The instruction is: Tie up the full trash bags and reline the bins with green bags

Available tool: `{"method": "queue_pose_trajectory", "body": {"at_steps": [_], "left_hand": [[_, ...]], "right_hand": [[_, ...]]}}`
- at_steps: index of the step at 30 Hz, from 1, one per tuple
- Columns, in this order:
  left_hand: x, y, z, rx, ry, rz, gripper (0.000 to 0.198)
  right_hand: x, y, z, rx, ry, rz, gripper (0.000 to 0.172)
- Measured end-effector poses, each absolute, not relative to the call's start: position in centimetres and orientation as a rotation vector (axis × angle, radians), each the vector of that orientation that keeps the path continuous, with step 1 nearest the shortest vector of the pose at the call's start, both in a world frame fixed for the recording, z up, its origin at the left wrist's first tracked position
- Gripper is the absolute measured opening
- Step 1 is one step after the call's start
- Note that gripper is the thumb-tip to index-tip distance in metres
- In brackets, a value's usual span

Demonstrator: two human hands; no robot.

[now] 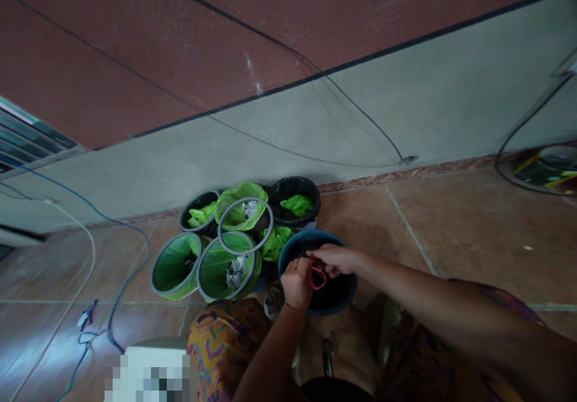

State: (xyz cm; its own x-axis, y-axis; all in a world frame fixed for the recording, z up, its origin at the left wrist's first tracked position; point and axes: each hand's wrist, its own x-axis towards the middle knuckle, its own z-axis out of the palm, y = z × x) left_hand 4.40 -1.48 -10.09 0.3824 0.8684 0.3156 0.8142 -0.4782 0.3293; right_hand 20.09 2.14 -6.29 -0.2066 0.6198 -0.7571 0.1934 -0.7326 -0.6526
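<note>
Spreading beneath everything is a floor of large reddish-brown tiles [451,222], glossy enough to catch pale reflections, with thin grout lines between them; it meets a smooth grey wall [315,125] whose upper part is painted dull red above a dark stripe. A black cable [360,113] sags across the wall, and a blue cable [130,234] loops over the tiles beside a white one. Clustered against the wall stand several round bins [175,264] lined with crinkled bright-green plastic bags, one with a grey ring [246,226] lying over its mouth, and another lined in black plastic [295,201]. Nearest the person is a round blue bin [318,273] with a dark lining. Over its near-left rim the left hand [296,282] is curled closed, pinching one side of a thin red rubber band [317,277]; the right hand [336,259], reaching in from the right, has its fingers closed on the band's upper end. The band hangs as a small loop between them, just above the blue bin's opening.
</note>
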Motion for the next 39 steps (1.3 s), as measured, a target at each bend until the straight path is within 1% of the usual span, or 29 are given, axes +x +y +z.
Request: {"method": "queue_pose_trajectory", "body": {"at_steps": [2,4,7,11,17,20,23,26,29,34,36,39], "left_hand": [[4.3,-1.5,-10.1,2.484,1.471,0.772,0.019],[4.3,-1.5,-10.2,2.439,1.408,0.86,0.017],[4.4,-1.5,-10.2,2.341,1.391,0.918,0.019],[4.8,-1.6,-10.2,2.106,1.49,0.944,0.024],[4.8,-2.5,-10.3,1.826,1.596,0.976,0.024],[4.7,-2.7,-10.3,1.77,1.682,0.916,0.027],[4.6,-3.1,-10.1,1.689,1.714,0.822,0.028],[4.5,-3.6,-10.0,1.558,1.703,0.718,0.028],[4.2,-3.9,-9.7,1.441,1.619,0.676,0.03],[4.4,-2.9,-8.3,1.454,1.413,0.854,0.033],[4.7,-2.2,-7.9,1.437,1.332,0.932,0.034],[5.3,-1.5,-7.8,1.283,1.202,0.943,0.034]], "right_hand": [[19.6,1.9,-6.3,-1.741,-0.74,2.025,0.031],[19.3,1.8,-6.4,-1.717,-0.669,1.969,0.03],[19.1,1.4,-6.7,-1.68,-0.755,1.828,0.028],[18.9,1.0,-7.5,-1.717,-0.86,1.611,0.017],[19.3,1.4,-8.2,-1.77,-0.99,1.252,0.023],[19.8,1.8,-8.7,-1.796,-1.059,1.112,0.024],[20.2,2.2,-9.4,-1.844,-1.016,1.046,0.023],[20.6,2.7,-9.8,-1.883,-0.844,1.061,0.02],[20.8,3.1,-9.2,-1.789,-0.673,1.19,0.016],[20.4,3.2,-7.2,-1.639,-0.6,1.428,0.009],[20.4,3.2,-6.7,-1.597,-0.558,1.476,0.01],[20.4,3.3,-6.2,-1.512,-0.511,1.535,0.013]]}}
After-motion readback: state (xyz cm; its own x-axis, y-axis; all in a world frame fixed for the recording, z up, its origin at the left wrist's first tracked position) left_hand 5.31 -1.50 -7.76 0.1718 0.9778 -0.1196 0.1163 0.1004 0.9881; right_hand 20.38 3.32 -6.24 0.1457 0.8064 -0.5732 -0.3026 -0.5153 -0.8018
